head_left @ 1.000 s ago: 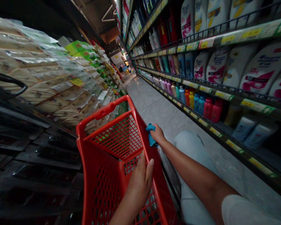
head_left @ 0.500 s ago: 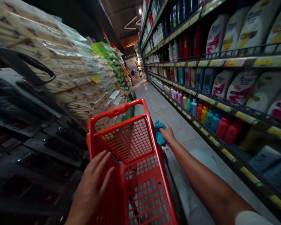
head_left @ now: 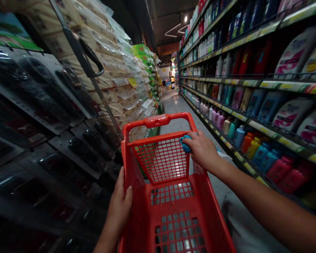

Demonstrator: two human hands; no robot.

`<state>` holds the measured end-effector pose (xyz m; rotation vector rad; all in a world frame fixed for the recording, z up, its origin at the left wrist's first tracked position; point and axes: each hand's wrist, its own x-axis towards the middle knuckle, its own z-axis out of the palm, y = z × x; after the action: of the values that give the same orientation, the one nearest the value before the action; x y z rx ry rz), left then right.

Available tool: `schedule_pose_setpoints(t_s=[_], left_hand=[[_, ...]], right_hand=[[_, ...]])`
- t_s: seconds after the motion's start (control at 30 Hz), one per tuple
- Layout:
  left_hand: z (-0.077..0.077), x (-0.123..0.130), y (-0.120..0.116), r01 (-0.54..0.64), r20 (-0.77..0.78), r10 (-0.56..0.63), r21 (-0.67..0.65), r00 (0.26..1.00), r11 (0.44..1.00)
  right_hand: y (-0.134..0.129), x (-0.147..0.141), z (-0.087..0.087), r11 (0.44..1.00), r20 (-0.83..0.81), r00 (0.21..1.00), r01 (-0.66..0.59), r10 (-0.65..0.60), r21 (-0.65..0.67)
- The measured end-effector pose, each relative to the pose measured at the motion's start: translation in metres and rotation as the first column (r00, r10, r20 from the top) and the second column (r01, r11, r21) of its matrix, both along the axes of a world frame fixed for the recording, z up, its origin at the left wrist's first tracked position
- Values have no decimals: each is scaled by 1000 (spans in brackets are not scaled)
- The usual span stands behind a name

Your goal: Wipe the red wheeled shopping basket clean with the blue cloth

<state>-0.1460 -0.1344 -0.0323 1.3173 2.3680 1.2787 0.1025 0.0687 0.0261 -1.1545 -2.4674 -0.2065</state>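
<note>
A red plastic shopping cart (head_left: 171, 203) with grid walls and a handle bar at its far end stands in front of me. My left hand (head_left: 122, 196) grips its left rim, the thumb on the inner side and the fingers round the outside, partly hidden. In my right hand (head_left: 202, 149) a crumpled blue cloth (head_left: 185, 144) is bunched. That hand reaches over the right rim and has the cloth against the upper right corner of the far grid panel (head_left: 162, 158). Inside, the cart's slotted floor shows bare.
Shelves of shampoo and other bottles (head_left: 255, 144) line the right side. Packaged goods hang on the left, close to the cart, beside a metal pole with a black handle (head_left: 91, 58). Stacked plastic-wrapped packs (head_left: 110, 77) rise behind. A tiled aisle (head_left: 171, 102) runs ahead.
My left hand has come down from above the cart onto its left rim. The right hand has moved the cloth from outside the right rim to the inner corner. The view has turned left.
</note>
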Motion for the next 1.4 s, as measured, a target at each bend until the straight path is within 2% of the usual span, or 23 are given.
schedule_pose_setpoints(t_s=[0.1, 0.2, 0.3, 0.4, 0.47, 0.57, 0.63, 0.7, 0.77, 0.87, 0.93, 1.0, 1.07, 1.13, 1.17, 1.2, 1.27, 1.33, 1.4], left_hand=[[-7, 1, 1, 28, -13, -27, 40, 1000, 999], [-16, 5, 4, 48, -42, -44, 90, 998, 995], [-27, 12, 11, 52, -74, -42, 145, 996, 988], [-36, 19, 21, 47, -94, -28, 207, 995, 977], [-39, 23, 26, 36, -86, -16, 242, 996, 969], [-37, 29, 30, 23, -32, -14, 276, 999, 961], [-33, 32, 28, 26, 33, -37, 281, 999, 959], [-28, 33, 25, 19, 113, -51, 271, 992, 962], [-25, 33, 22, 8, 188, -58, 257, 980, 967], [-24, 30, 20, 18, 255, -83, 249, 963, 968], [-25, 29, 20, 26, 257, -95, 261, 962, 965], [-26, 27, 20, 30, 248, -100, 269, 964, 963], [-27, 26, 19, 32, 245, -100, 267, 964, 963], [-27, 25, 17, 24, 255, -93, 261, 962, 965], [-27, 24, 16, 20, 261, -90, 260, 961, 965], [-26, 24, 14, 20, 267, -91, 256, 960, 966], [-26, 24, 12, 18, 282, -89, 245, 955, 969], [-25, 25, 12, 14, 305, -87, 234, 948, 972], [-24, 26, 12, 3, 331, -80, 228, 940, 974]], right_hand=[[12, -15, 12, 995, 5, 995, 101, -101, 18], [20, -50, 20, 989, 136, 981, 146, -142, -27], [11, -99, 25, 992, 156, 984, 103, -89, -78], [-7, -148, 25, 995, 86, 996, 8, 1, -103], [-19, -176, 19, 995, 10, 998, -63, 64, -82], [-27, -199, -4, 967, -92, 963, -250, 253, 38], [-23, -201, -27, 920, -118, 914, -375, 388, 116], [-12, -193, -52, 887, -162, 874, -438, 458, 144], [0, -182, -76, 914, -296, 865, -382, 406, 137], [3, -178, -107, 991, -561, 818, -124, 125, 40], [-7, -188, -126, 999, -631, 776, -43, 12, -33], [-20, -200, -142, 991, -596, 799, -127, 77, -42], [-27, -207, -156, 954, -504, 824, -300, 259, 0], [-22, -201, -163, 912, -447, 807, -406, 385, 54], [-15, -193, -164, 912, -457, 799, -402, 392, 81], [-6, -183, -163, 931, -498, 792, -351, 354, 103], [16, -159, -158, 985, -638, 750, -139, 173, 103], [34, -141, -154, 992, -782, 620, 126, -58, 25], [40, -133, -155, 949, -863, 453, 302, -224, -88]])
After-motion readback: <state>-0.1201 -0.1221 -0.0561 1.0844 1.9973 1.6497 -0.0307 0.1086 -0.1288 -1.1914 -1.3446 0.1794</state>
